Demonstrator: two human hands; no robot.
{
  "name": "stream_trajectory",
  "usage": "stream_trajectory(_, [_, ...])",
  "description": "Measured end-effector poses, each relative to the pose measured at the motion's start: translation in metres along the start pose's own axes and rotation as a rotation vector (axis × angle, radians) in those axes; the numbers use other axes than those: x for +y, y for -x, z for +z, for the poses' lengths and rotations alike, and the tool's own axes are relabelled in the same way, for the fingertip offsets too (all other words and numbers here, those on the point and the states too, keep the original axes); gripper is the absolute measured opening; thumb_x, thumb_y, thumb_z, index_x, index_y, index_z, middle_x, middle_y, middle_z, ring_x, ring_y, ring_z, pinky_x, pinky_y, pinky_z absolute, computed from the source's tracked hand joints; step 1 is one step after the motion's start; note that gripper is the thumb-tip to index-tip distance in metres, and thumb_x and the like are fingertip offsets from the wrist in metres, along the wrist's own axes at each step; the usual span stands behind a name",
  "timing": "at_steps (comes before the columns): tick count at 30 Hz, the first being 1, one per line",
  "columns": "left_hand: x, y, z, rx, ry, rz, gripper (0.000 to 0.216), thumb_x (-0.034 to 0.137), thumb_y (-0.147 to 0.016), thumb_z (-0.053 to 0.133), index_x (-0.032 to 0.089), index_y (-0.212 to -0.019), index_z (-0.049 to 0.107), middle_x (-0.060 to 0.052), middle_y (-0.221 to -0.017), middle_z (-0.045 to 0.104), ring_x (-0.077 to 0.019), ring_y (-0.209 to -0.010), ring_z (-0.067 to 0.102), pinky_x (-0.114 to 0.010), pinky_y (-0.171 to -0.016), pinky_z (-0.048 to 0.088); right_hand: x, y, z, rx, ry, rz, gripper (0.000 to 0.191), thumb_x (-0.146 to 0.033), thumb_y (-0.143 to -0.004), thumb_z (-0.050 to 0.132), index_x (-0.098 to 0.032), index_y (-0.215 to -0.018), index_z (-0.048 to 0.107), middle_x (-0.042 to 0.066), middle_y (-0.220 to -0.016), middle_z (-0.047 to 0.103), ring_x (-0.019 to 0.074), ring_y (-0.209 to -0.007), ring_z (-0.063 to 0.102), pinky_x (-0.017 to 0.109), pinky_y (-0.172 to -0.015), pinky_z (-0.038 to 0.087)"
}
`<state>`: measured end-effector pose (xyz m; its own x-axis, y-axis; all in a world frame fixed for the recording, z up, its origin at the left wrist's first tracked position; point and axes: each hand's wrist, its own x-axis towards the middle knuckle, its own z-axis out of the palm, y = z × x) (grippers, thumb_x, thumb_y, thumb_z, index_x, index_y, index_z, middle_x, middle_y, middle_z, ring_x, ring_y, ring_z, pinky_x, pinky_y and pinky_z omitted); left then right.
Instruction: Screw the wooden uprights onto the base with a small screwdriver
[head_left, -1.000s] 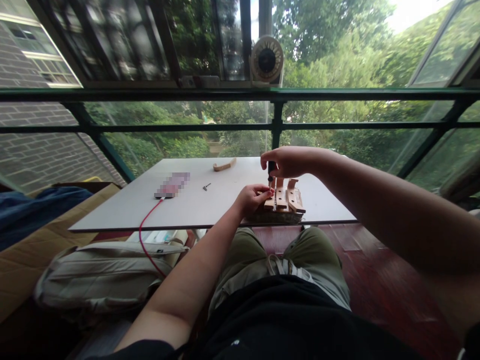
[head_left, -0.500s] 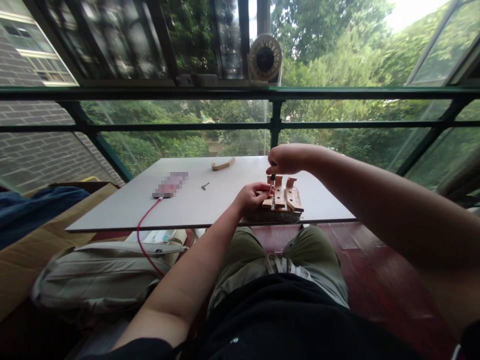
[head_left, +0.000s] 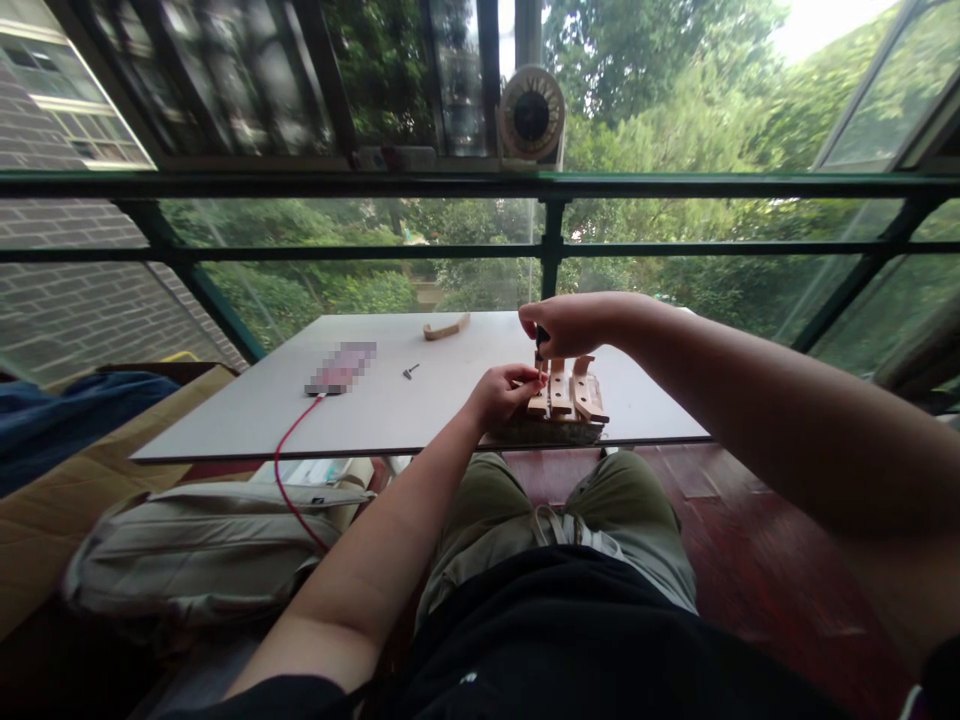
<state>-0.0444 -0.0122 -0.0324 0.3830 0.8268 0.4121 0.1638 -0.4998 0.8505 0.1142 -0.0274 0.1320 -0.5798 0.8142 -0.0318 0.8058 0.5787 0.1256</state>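
Observation:
My right hand [head_left: 562,324] is wrapped round the dark handle of a screwdriver [head_left: 540,340], held upright with its shaft pointing down. Below it, the curved wooden pieces [head_left: 560,398] with dark round holes stand in a row on a block-like base [head_left: 551,433] at the table's front edge. The fingers of my left hand [head_left: 504,393] are pinched together at the leftmost piece, close to the screwdriver's lower end. Whatever lies between those fingertips is too small to make out, and the screwdriver's tip is hidden by them.
On the white table [head_left: 360,425] lie another curved wooden piece [head_left: 447,328], some small screws [head_left: 410,372] and a blurred-out phone-like thing [head_left: 341,369] with a red cable [head_left: 277,455]. A grey bag [head_left: 202,550] and a cardboard box [head_left: 67,530] stand at the left. A round fan [head_left: 531,118] is by the window.
My right hand and the screwdriver have shifted slightly left, and the wrist has turned. My left hand stays at the leftmost wooden piece, its fingertips slightly moved.

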Motion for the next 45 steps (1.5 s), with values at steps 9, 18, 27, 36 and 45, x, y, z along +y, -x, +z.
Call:
stream_trajectory(9, [0.004, 0.002, 0.000, -0.019, -0.008, 0.005, 0.038, 0.044, -0.080, 0.068, 0.013, -0.100, 0.074, -0.010, -0.098, 0.075, -0.0207, -0.091, 0.068, -0.031, -0.085, 0.052, -0.001, 0.003, -0.008, -0.030, 0.016, 0.004, 0.026, -0.030, -0.084, 0.060, -0.013, -0.102, 0.069, 0.009, -0.089, 0.068, 0.0166, -0.073, 0.056, 0.029, -0.062, 0.034])
stream_trajectory(18, [0.002, 0.002, 0.000, -0.036, -0.045, -0.012, 0.038, 0.046, -0.082, 0.064, 0.014, -0.100, 0.074, -0.008, -0.099, 0.075, -0.0193, -0.090, 0.067, -0.029, -0.083, 0.051, 0.005, -0.004, -0.003, -0.039, 0.038, 0.040, 0.036, -0.043, -0.090, 0.055, -0.011, -0.099, 0.070, 0.010, -0.079, 0.069, 0.0161, -0.065, 0.057, 0.030, -0.060, 0.035])
stream_trajectory(27, [0.002, 0.001, 0.001, -0.008, -0.042, 0.000, 0.039, 0.048, -0.080, 0.066, 0.014, -0.097, 0.072, -0.008, -0.096, 0.074, -0.0180, -0.085, 0.066, -0.028, -0.078, 0.051, 0.014, -0.011, 0.005, -0.043, 0.047, 0.113, 0.059, -0.058, -0.090, 0.046, -0.006, -0.093, 0.072, 0.014, -0.071, 0.067, 0.0196, -0.063, 0.059, 0.033, -0.060, 0.039])
stream_trajectory(36, [0.005, 0.001, 0.001, 0.008, -0.055, 0.004, 0.037, 0.047, -0.079, 0.067, 0.013, -0.093, 0.072, -0.008, -0.090, 0.074, -0.0178, -0.082, 0.066, -0.029, -0.079, 0.051, 0.007, -0.007, 0.002, -0.099, -0.033, 0.193, 0.064, -0.063, -0.090, 0.042, -0.007, -0.092, 0.072, 0.013, -0.070, 0.066, 0.0201, -0.061, 0.060, 0.034, -0.060, 0.041])
stream_trajectory(45, [0.008, 0.004, -0.003, 0.004, -0.071, -0.002, 0.037, 0.045, -0.081, 0.065, 0.013, -0.097, 0.074, -0.009, -0.092, 0.075, -0.0186, -0.083, 0.067, -0.029, -0.080, 0.052, 0.002, 0.007, -0.016, 0.001, -0.026, -0.119, 0.037, -0.020, -0.078, 0.065, -0.017, -0.115, 0.065, 0.007, -0.097, 0.069, 0.0153, -0.075, 0.057, 0.026, -0.063, 0.037])
